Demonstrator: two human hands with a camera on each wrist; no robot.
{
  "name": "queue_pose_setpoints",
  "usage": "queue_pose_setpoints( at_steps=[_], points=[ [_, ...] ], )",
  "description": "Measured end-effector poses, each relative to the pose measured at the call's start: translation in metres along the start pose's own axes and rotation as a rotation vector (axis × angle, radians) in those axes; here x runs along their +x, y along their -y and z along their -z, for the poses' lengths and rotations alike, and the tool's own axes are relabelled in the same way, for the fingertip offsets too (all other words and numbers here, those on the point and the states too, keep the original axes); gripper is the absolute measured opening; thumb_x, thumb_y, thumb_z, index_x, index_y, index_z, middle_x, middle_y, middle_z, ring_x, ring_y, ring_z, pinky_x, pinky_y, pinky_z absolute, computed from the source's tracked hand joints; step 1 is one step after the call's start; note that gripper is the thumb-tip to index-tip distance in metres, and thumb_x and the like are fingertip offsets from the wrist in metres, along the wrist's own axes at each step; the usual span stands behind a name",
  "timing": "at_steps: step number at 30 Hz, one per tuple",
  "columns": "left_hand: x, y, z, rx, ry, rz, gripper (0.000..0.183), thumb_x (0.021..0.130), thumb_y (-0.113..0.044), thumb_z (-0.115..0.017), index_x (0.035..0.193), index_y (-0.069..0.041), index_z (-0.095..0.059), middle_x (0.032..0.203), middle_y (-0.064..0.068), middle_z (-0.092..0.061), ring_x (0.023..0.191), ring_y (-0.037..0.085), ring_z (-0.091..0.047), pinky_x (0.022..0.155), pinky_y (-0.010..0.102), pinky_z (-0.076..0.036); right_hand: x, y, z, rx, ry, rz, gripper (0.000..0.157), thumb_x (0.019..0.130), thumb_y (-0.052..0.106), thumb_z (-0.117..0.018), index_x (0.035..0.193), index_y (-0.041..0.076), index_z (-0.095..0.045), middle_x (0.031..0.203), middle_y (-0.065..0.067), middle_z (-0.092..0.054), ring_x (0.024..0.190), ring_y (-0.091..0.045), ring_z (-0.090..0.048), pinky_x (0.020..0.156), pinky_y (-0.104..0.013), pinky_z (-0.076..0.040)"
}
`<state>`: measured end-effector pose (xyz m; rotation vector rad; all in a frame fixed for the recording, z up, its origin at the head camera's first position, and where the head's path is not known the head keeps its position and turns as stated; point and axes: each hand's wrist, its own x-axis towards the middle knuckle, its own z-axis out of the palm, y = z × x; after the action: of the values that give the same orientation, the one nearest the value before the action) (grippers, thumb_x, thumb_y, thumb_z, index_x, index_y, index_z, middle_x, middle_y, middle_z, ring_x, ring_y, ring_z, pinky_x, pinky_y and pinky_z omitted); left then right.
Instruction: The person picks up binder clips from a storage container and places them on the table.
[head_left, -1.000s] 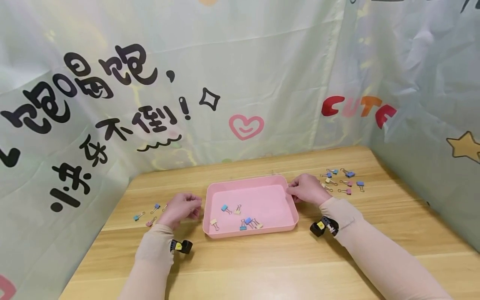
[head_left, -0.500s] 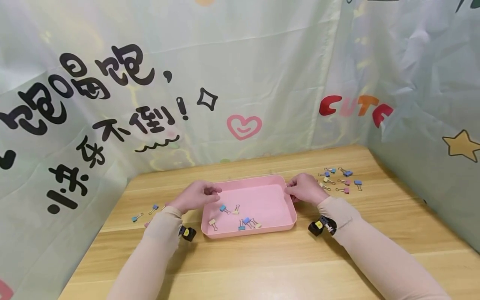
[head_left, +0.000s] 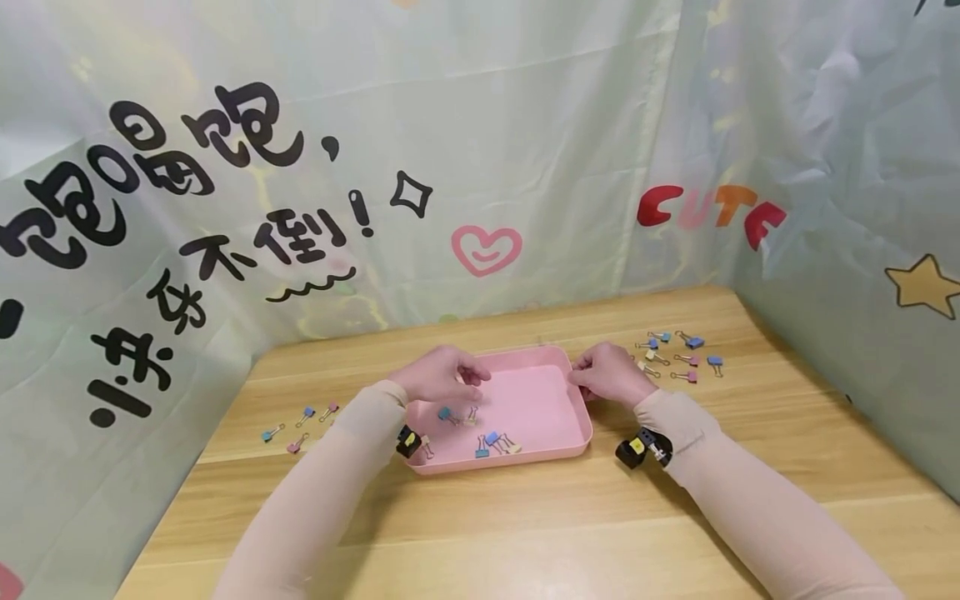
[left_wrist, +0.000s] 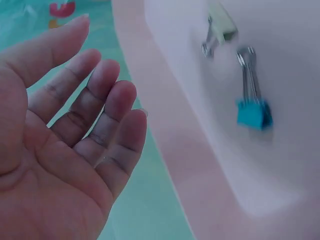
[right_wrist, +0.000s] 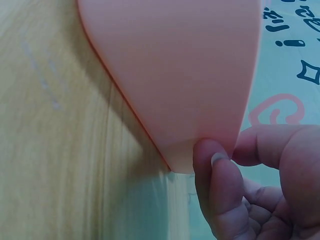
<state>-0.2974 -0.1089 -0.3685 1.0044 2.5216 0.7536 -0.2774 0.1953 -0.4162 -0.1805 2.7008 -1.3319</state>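
Observation:
A pink tray lies on the wooden table with several binder clips in it. Above its left part hovers my left hand, fingers loosely bent and nothing in them. In the left wrist view the palm is bare, and a teal binder clip and a pale yellow one lie inside the tray. My right hand pinches the tray's right rim between thumb and fingers. The right wrist view shows the tray wall between the thumb and fingertips.
Several binder clips in blue, pink, teal and yellow lie on the table right of the tray. Left of it are more clips, partly hidden by the left sleeve. Printed cloth hangs behind the table and along its sides.
My left hand has moved right, from the table beside the tray to above its left part. The right hand has stayed at the right rim; the tray has not visibly moved.

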Motion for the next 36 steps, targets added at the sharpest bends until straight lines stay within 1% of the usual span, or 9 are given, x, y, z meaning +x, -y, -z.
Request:
queue_pose_setpoints(
  at_steps=[2,6,9,12,18,22,27,30,36],
  points=[
    [0.007,-0.004,-0.004,-0.010,0.046,0.002,0.030,0.085,-0.013,-0.073,0.113,-0.004,-0.069,0.103,0.009,-0.069,0.088,0.011,-0.059,0.081,0.027,-0.050,0.001,0.001,0.000,-0.009,0.002,0.010,0.015,0.086,0.012,-0.064,0.090,0.000,-0.072,0.070,-0.005,-0.068,0.059,-0.015,-0.064,0.056,-0.029,-0.055],
    [0.016,-0.012,-0.014,-0.014,0.142,0.035,0.030,0.082,-0.012,-0.076,0.111,-0.007,-0.070,0.100,0.001,-0.068,0.087,0.009,-0.060,0.079,0.024,-0.050,0.001,0.003,0.001,-0.019,0.008,0.015,0.015,0.087,0.013,-0.064,0.090,0.001,-0.072,0.071,-0.006,-0.068,0.060,-0.015,-0.064,0.056,-0.029,-0.054],
    [0.020,-0.015,-0.023,0.022,0.199,0.025,0.027,0.079,-0.011,-0.079,0.105,-0.010,-0.072,0.095,-0.004,-0.069,0.084,0.007,-0.061,0.078,0.022,-0.051,0.002,0.003,0.000,-0.018,0.008,0.010,0.015,0.087,0.013,-0.064,0.090,0.001,-0.072,0.071,-0.006,-0.068,0.060,-0.015,-0.064,0.056,-0.028,-0.054],
    [0.023,-0.015,-0.032,0.045,0.240,0.007,0.026,0.075,-0.011,-0.082,0.100,-0.013,-0.073,0.090,-0.006,-0.069,0.082,0.004,-0.059,0.076,0.019,-0.050,0.003,0.003,0.000,-0.014,0.007,0.005,0.015,0.086,0.013,-0.065,0.090,0.001,-0.072,0.070,-0.006,-0.068,0.060,-0.015,-0.064,0.055,-0.027,-0.054],
    [0.026,-0.020,-0.044,0.018,0.305,0.004,0.030,0.070,-0.010,-0.086,0.096,-0.015,-0.071,0.089,-0.004,-0.065,0.082,0.007,-0.055,0.075,0.018,-0.048,0.004,0.003,0.001,-0.043,-0.004,0.010,0.014,0.086,0.013,-0.065,0.091,0.001,-0.072,0.069,-0.005,-0.067,0.058,-0.014,-0.062,0.054,-0.027,-0.053],
    [0.027,-0.027,-0.051,0.063,0.329,-0.017,0.029,0.069,-0.009,-0.085,0.093,-0.016,-0.070,0.087,-0.005,-0.062,0.081,0.006,-0.053,0.074,0.017,-0.047,0.003,0.002,0.001,-0.046,-0.010,0.003,0.013,0.086,0.013,-0.066,0.090,0.002,-0.072,0.068,-0.004,-0.067,0.058,-0.014,-0.062,0.054,-0.027,-0.053],
    [0.030,-0.034,-0.060,0.121,0.332,-0.056,0.023,0.072,-0.006,-0.081,0.089,-0.017,-0.070,0.080,-0.006,-0.061,0.073,0.004,-0.053,0.067,0.016,-0.047,0.001,0.001,0.000,-0.060,-0.013,0.012,0.013,0.085,0.013,-0.066,0.090,0.002,-0.072,0.066,-0.004,-0.066,0.056,-0.014,-0.061,0.053,-0.027,-0.052],
    [0.034,-0.036,-0.065,0.129,0.326,-0.067,0.018,0.074,-0.007,-0.081,0.085,-0.017,-0.070,0.074,-0.007,-0.061,0.068,0.003,-0.053,0.063,0.016,-0.047,0.001,0.001,0.000,-0.071,-0.014,0.019,0.014,0.085,0.013,-0.065,0.089,0.002,-0.072,0.065,-0.003,-0.066,0.055,-0.014,-0.060,0.052,-0.027,-0.050],
    [0.040,-0.036,-0.068,0.155,0.299,-0.089,0.015,0.074,-0.012,-0.082,0.080,-0.019,-0.070,0.070,-0.010,-0.062,0.064,0.001,-0.055,0.062,0.015,-0.048,0.001,-0.001,0.000,-0.068,-0.013,0.014,0.015,0.085,0.013,-0.065,0.090,0.002,-0.072,0.065,-0.003,-0.066,0.055,-0.014,-0.060,0.052,-0.027,-0.051]
  ],
)
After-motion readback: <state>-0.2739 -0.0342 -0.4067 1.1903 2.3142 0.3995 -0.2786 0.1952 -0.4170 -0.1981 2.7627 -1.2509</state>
